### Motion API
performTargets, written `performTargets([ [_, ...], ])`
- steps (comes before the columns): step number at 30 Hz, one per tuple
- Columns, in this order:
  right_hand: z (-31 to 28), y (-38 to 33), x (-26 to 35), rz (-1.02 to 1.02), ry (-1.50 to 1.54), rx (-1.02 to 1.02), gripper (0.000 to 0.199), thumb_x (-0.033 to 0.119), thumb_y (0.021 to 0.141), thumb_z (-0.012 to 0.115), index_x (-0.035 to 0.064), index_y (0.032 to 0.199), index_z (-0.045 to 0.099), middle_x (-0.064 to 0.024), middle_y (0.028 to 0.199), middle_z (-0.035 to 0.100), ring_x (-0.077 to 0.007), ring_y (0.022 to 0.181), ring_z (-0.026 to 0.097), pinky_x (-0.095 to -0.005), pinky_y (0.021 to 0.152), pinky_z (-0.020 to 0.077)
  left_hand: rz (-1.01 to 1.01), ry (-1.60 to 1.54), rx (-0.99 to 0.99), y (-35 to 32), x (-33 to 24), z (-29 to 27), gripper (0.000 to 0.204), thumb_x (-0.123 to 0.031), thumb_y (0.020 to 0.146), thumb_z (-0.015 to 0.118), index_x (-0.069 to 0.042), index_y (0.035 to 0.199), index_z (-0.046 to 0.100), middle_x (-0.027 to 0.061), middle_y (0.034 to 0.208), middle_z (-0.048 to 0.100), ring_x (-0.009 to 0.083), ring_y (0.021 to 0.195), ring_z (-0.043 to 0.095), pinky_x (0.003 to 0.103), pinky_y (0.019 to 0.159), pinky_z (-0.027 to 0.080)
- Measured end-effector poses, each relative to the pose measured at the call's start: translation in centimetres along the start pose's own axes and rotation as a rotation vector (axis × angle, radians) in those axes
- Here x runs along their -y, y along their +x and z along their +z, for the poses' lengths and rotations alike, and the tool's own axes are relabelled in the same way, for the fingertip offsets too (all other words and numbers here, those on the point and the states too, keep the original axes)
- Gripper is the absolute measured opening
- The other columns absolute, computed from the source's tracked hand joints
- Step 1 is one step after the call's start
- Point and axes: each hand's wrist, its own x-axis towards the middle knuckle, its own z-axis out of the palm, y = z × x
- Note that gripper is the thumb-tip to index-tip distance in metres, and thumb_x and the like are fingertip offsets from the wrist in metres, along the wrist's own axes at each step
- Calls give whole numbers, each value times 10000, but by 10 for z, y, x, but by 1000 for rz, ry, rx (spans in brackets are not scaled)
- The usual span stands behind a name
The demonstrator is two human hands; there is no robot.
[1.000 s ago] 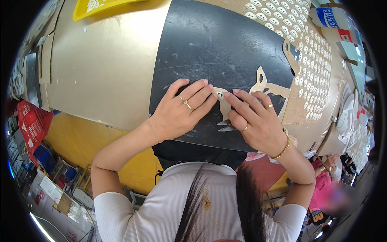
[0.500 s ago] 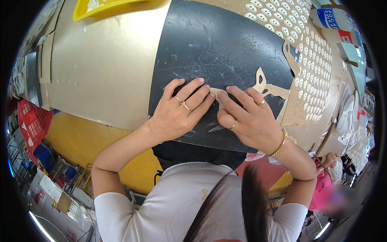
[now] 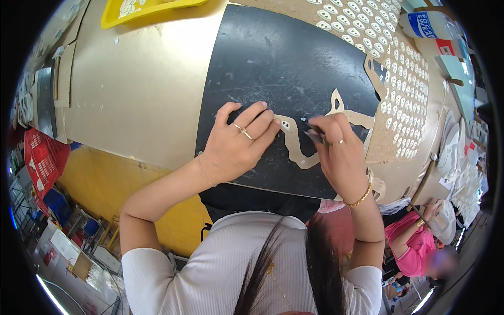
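Note:
My left hand lies with fingers stretched out on a black board, its fingertips pressing the end of a curved beige cut-out piece. On that piece, just beside the fingertips, sits a small white oval patch with dark holes. My right hand is closed around what looks like slim dark tweezers, partly hidden by the fingers. A tiny pale bit shows near the tool's tip, above the board; whether the two touch I cannot tell.
Other beige cut-outs lie at the board's right edge, one farther back. Beyond stands a brown sheet with rows of white oval patches. A yellow tray is at the back left, a bottle back right. A person in pink is at right.
My right hand has lifted off the beige piece and moved right, and the tool now points up to the left from its fingers. The white patch is uncovered. My left hand stays put.

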Motion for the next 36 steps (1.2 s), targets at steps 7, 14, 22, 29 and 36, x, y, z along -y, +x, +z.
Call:
performTargets([
  [7, 1, 27, -13, -65, -32, -2, 259, 198, 845, 774, 76, 1038, 650, -69, 915, 627, -281, 866, 626, -398, 769, 467, -1, -45, -19, -6, 1, 2, 394, -119, 782, 753, -127, 1173, 705, 56, 1222, 622, 243, 1254, 565, 478, 1021, 383],
  [14, 0, 36, -19, -175, -103, 24, 152, 179, 841, 765, 107, 942, 677, -18, 873, 624, -229, 837, 610, -363, 761, 416, -10, -61, -39, -6, 0, 3, 351, -113, 815, 745, -122, 1164, 707, 60, 1198, 617, 248, 1244, 566, 472, 1015, 391],
  [22, 1, 38, -16, -213, -211, 67, 170, 181, 825, 772, 133, 962, 685, -3, 850, 599, -212, 837, 597, -364, 769, 412, -19, -70, -28, -5, 0, 4, 338, -110, 808, 739, -121, 1144, 709, 64, 1193, 616, 254, 1239, 565, 469, 1012, 394],
  [29, -10, 40, -22, -30, 10, 5, 221, 190, 871, 772, 78, 1028, 665, -59, 925, 645, -245, 813, 649, -385, 778, 464, -26, -100, -1, -3, 0, 0, 428, -84, 771, 737, -129, 1195, 694, 83, 1210, 607, 267, 1231, 563, 472, 1015, 387],
  [36, -43, 88, -48, 45, -177, -370, 216, 173, 908, 747, 31, 1043, 655, -108, 953, 709, -282, 772, 698, -380, 677, 541, -42, -182, -123, 46, 24, -10, 472, -43, 797, 718, -74, 1264, 657, 152, 1265, 587, 342, 1210, 562, 471, 980, 436],
])
